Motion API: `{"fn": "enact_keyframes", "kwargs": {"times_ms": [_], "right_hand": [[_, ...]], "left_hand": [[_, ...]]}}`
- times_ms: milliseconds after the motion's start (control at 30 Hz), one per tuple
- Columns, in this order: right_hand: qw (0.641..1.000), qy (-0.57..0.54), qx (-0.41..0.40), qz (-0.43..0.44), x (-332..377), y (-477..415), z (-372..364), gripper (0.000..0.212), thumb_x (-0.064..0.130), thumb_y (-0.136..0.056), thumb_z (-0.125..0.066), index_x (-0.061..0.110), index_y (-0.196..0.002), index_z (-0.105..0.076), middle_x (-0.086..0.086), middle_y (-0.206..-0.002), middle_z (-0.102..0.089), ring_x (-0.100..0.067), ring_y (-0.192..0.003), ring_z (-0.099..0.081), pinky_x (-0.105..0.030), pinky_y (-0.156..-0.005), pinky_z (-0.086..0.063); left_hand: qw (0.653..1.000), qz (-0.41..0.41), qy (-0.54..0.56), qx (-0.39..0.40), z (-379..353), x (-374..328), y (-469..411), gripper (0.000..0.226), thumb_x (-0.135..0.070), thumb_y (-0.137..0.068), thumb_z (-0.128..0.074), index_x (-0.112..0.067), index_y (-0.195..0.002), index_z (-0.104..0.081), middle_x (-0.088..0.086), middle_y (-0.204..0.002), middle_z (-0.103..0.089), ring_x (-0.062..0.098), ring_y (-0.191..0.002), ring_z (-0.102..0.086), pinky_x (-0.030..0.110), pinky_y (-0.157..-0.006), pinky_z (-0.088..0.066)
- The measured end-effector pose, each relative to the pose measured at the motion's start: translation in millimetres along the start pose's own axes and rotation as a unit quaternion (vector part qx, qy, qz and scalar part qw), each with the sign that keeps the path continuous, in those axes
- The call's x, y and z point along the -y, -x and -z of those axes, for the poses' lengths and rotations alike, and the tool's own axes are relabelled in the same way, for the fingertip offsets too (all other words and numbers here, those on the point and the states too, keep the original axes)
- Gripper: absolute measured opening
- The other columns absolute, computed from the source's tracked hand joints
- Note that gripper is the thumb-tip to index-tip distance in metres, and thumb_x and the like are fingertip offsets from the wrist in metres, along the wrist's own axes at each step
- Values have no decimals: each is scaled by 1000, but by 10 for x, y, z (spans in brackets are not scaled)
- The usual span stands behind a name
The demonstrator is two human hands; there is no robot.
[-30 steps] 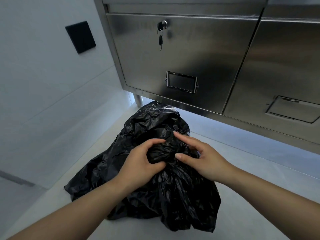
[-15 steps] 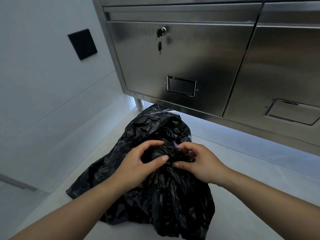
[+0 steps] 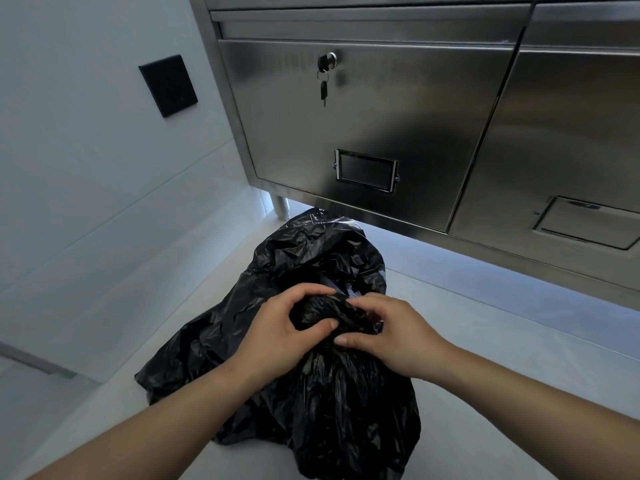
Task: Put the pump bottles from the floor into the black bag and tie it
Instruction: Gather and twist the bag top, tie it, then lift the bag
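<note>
so the bag [image 3: 325,410] is sitting on the floor [image 3: 485,341] in the lower middle of the frame, crumpled and bulging, with a loose flap of it spilling toward the lower left. both hands are on the bunched neck [image 3: 322,311] right in the centre. my left hand [image 3: 277,330] is curled round the left side of the neck, fingers over the top and thumb pressed in underneath, so it's closed on the plastic. my right hand [image 3: 391,334] is clamped on from the right, thumb low and fingers tucked into the folds. can't tell if there's a knot in there, the hands cover it. no bottles visible on the floor i can see. behind the bag there's a steel cabinet [image 3: 381,133] filling the top right, with a key [image 3: 324,90] hanging from its lock, and a black panel [image 3: 168,85] on the wall at upper left.
</note>
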State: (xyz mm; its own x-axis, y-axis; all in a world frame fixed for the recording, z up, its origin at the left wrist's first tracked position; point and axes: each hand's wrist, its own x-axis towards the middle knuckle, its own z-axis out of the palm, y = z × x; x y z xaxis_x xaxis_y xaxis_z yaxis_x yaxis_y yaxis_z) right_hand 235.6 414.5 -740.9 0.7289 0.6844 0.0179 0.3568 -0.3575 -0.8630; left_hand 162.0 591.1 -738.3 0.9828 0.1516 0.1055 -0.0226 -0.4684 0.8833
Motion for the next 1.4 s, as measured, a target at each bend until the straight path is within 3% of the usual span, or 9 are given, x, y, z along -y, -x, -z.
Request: {"fn": "enact_keyframes", "kwargs": {"times_ms": [167,333,500,600,767,867,1067,1233,1400], "right_hand": [[998,21,-58,-25,125,-38,57,17,25,-72,-78,28,-88,-73,16,-81,-60,8,-77,-56,-4,-69,-37],[993,13,-102,-59,730,-72,337,14,18,-74,-77,21,-88,-73,16,-80,-59,11,-75,-54,-2,-69,-36],[989,-4,-109,-96,1811,137,582,21,10,-75,-75,16,-95,-73,21,-84,-60,20,-80,-52,2,-73,-34],[989,-20,-105,-105,2569,223,834,22,5,-77,-72,14,-97,-73,23,-85,-58,20,-82,-53,2,-74,-35],[983,-36,-113,-143,3934,325,1426,21,3,-78,-70,11,-97,-72,14,-85,-61,12,-80,-56,0,-72,-37],[978,-39,-114,-173,4717,458,1808,26,4,-79,-70,9,-105,-70,3,-95,-64,-5,-87,-58,-3,-76,-38],[965,-85,-180,-169,5904,912,2408,39,7,-77,-73,24,-112,-66,8,-102,-67,5,-91,-60,-7,-82,-42],[938,-102,-267,-194,6368,1417,2632,42,10,-77,-74,30,-113,-65,6,-105,-68,-11,-99,-63,-20,-89,-47],[906,-89,-358,-208,6512,2075,2838,38,9,-77,-74,32,-107,-66,8,-103,-69,-3,-98,-63,-14,-88,-45]], "left_hand": [[999,26,19,32,81,-107,-40,33,-25,-77,-75,-35,-106,-65,-26,-103,-67,-6,-97,-62,9,-83,-45],[997,50,49,35,428,-686,-113,39,-33,-79,-72,-39,-116,-60,-26,-111,-65,-9,-104,-59,4,-83,-41],[992,98,77,-14,913,-1539,116,25,-40,-85,-64,-44,-109,-63,-30,-114,-62,-11,-110,-54,5,-87,-40],[983,134,120,-38,1273,-2173,199,23,-31,-85,-66,-42,-106,-65,-22,-111,-66,-2,-108,-59,14,-88,-46],[975,142,164,-42,1962,-3487,158,24,-14,-85,-66,-32,-101,-68,-20,-103,-70,-2,-97,-63,7,-78,-45],[976,144,162,-8,2336,-4277,154,26,-10,-85,-64,-32,-99,-68,-18,-101,-70,-4,-97,-63,7,-79,-45],[973,108,191,73,2798,-5443,150,27,-6,-86,-62,-28,-100,-68,-13,-106,-69,-2,-101,-62,8,-83,-44],[959,68,203,188,2757,-5976,196,27,-8,-88,-60,-31,-100,-67,-14,-108,-68,-2,-104,-61,10,-87,-44],[937,38,199,284,2374,-6444,371,24,-9,-89,-60,-29,-101,-66,-9,-108,-68,-3,-99,-62,10,-84,-46]]}}
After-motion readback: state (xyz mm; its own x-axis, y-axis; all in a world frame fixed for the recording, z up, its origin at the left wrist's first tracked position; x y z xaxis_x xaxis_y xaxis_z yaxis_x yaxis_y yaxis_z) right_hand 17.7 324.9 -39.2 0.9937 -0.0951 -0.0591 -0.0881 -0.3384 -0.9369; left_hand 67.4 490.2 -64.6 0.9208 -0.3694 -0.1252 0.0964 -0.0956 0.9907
